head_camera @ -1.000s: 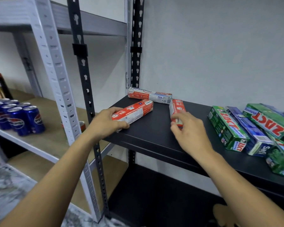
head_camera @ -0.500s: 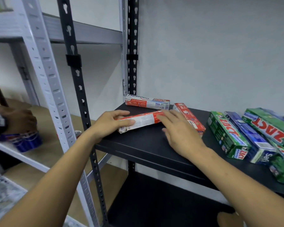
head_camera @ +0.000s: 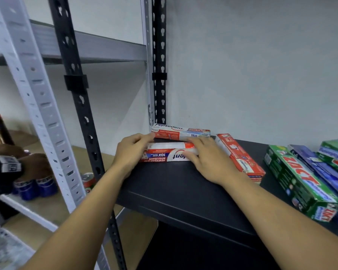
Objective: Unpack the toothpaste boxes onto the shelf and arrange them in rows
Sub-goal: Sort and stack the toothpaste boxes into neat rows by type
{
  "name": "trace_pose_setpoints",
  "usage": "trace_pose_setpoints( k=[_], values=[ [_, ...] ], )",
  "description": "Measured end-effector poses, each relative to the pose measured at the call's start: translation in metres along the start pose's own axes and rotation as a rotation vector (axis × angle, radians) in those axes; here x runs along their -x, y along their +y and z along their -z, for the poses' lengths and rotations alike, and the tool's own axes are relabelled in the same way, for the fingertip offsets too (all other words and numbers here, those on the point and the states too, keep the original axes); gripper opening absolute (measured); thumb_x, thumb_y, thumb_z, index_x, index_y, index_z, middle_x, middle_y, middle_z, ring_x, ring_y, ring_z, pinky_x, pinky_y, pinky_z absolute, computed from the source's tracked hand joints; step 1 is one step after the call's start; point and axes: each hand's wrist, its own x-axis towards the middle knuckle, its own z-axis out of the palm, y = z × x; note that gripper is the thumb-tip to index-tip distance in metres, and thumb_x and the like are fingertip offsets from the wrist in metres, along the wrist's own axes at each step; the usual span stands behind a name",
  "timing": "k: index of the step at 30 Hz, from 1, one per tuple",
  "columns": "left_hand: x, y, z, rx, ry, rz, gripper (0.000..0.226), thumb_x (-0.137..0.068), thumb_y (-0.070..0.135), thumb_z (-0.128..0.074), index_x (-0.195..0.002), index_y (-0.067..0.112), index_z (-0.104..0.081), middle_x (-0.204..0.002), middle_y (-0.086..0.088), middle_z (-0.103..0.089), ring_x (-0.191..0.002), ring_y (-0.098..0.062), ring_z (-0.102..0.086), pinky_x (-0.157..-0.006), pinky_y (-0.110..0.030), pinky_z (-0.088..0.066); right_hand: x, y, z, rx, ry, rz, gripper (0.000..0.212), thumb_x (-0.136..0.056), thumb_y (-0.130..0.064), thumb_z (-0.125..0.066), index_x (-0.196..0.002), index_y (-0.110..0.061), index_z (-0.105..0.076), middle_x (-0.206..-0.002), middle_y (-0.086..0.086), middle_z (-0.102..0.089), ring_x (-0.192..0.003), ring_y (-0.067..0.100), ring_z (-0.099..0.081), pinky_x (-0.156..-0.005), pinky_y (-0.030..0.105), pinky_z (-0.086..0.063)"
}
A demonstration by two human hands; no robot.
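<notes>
- The front Pepsodent box [head_camera: 167, 155] is held lying flat on the black shelf [head_camera: 183, 193], near the shelf's back left corner, with its printing upside down to the camera
- The left end of this box is gripped by the left hand [head_camera: 132, 153], whose fingers are curled round it; the fingertips reach as far as the left end of the rear Pepsodent box [head_camera: 181, 132]
- The right end is covered by the right hand [head_camera: 210, 164]: its fingers are laid straight across the top of the box and its thumb is set against the face that looks toward the camera, so the hand is flat and pressing, not clenched
- The rear Pepsodent box is seen lying lengthwise by the wall, just behind the front one and parallel to it; whether the two touch cannot be told
- A third red box [head_camera: 240, 157] is laid at an angle just right of the right hand, one end toward the wall
- Further right, a green Zact box [head_camera: 300, 184], a blue box [head_camera: 324, 172] and another green box [head_camera: 336, 154] are lying side by side
- On the grey rack [head_camera: 37, 94] to the left, blue cans [head_camera: 35, 189] and a red can [head_camera: 88, 182] are standing, and another person's hand [head_camera: 34, 164] is seen above the blue cans
</notes>
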Motion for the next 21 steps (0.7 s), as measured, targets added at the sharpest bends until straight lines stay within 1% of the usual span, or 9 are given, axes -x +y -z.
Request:
trace_pose_setpoints(
  k=[2, 5, 9, 11, 14, 16, 18, 20, 21],
  values=[
    [-0.005, -0.004, 0.000, 0.022, -0.029, -0.033, 0.012, -0.089, 0.029, -0.067, -0.094, 0.021, -0.075, -0.093, 0.003, -0.076, -0.084, -0.011, -0.073, -0.074, -0.025, -0.054, -0.001, 0.002, -0.002, -0.012, 0.023, -0.031, 0.055, -0.099, -0.054, -0.039, -0.146, -0.025, -0.039, -0.146, -0.001, -0.044, -0.135, 0.018, -0.035, -0.110, 0.038, -0.036],
    [-0.013, -0.009, -0.001, 0.016, -0.025, -0.049, 0.015, -0.086, 0.015, -0.066, -0.096, 0.023, -0.073, -0.102, 0.003, -0.073, -0.093, -0.013, -0.070, -0.074, -0.022, -0.053, -0.003, 0.008, -0.003, -0.092, 0.028, -0.061, 0.050, -0.100, -0.048, -0.043, -0.144, -0.024, -0.041, -0.145, 0.000, -0.046, -0.134, 0.019, -0.038, -0.109, 0.038, -0.037],
    [-0.020, -0.011, -0.003, -0.017, -0.020, -0.041, 0.008, -0.089, 0.025, -0.068, -0.096, 0.026, -0.071, -0.099, 0.007, -0.073, -0.092, -0.010, -0.070, -0.082, -0.025, -0.054, -0.005, 0.020, -0.003, -0.243, 0.125, -0.099, 0.042, -0.101, -0.035, -0.047, -0.141, -0.024, -0.044, -0.138, 0.001, -0.052, -0.126, 0.020, -0.047, -0.103, 0.035, -0.040],
    [-0.022, -0.012, -0.003, -0.043, 0.015, -0.055, 0.012, -0.088, 0.035, -0.070, -0.096, 0.027, -0.071, -0.098, 0.008, -0.072, -0.090, -0.007, -0.068, -0.079, -0.023, -0.051, -0.006, 0.025, -0.003, -0.293, 0.180, -0.127, 0.035, -0.101, -0.028, -0.047, -0.136, -0.023, -0.047, -0.131, 0.001, -0.056, -0.118, 0.018, -0.051, -0.092, 0.031, -0.041],
    [-0.024, -0.014, -0.003, -0.076, 0.089, -0.054, 0.023, -0.085, 0.045, -0.072, -0.097, 0.026, -0.070, -0.097, 0.009, -0.071, -0.085, -0.004, -0.067, -0.068, -0.016, -0.049, -0.006, 0.030, -0.002, -0.385, 0.203, -0.196, 0.021, -0.102, -0.023, -0.046, -0.122, -0.022, -0.053, -0.119, 0.000, -0.063, -0.102, 0.015, -0.058, -0.073, 0.022, -0.041],
    [-0.024, -0.015, -0.004, -0.094, 0.128, -0.047, 0.026, -0.083, 0.047, -0.074, -0.098, 0.027, -0.069, -0.097, 0.010, -0.070, -0.085, -0.004, -0.067, -0.069, -0.018, -0.052, -0.005, 0.030, -0.001, -0.371, 0.204, -0.210, 0.016, -0.102, -0.026, -0.046, -0.113, -0.020, -0.058, -0.109, -0.002, -0.066, -0.092, 0.012, -0.060, -0.064, 0.017, -0.040],
    [-0.023, -0.014, -0.003, -0.098, 0.120, -0.038, 0.026, -0.081, 0.040, -0.076, -0.103, 0.030, -0.068, -0.098, 0.010, -0.070, -0.083, -0.004, -0.067, -0.072, -0.021, -0.051, -0.005, 0.028, 0.002, -0.363, 0.196, -0.221, 0.020, -0.102, -0.031, -0.046, -0.108, -0.020, -0.062, -0.104, -0.005, -0.067, -0.087, 0.009, -0.059, -0.062, 0.010, -0.037],
    [-0.020, -0.013, -0.002, -0.077, 0.049, -0.025, 0.028, -0.080, 0.027, -0.073, -0.107, 0.034, -0.067, -0.098, 0.005, -0.071, -0.082, -0.005, -0.068, -0.069, -0.019, -0.050, -0.004, 0.026, 0.004, -0.409, 0.192, -0.244, 0.020, -0.101, -0.032, -0.047, -0.103, -0.021, -0.064, -0.100, -0.009, -0.067, -0.084, 0.003, -0.058, -0.063, 0.009, -0.037],
    [-0.020, -0.013, -0.002, -0.068, 0.024, -0.023, 0.032, -0.079, 0.023, -0.071, -0.108, 0.035, -0.066, -0.100, 0.002, -0.071, -0.084, -0.007, -0.069, -0.072, -0.022, -0.052, -0.004, 0.025, 0.006, -0.435, 0.188, -0.259, 0.019, -0.100, -0.032, -0.049, -0.100, -0.022, -0.065, -0.097, -0.010, -0.067, -0.082, 0.000, -0.057, -0.062, 0.011, -0.037]
  ],
)
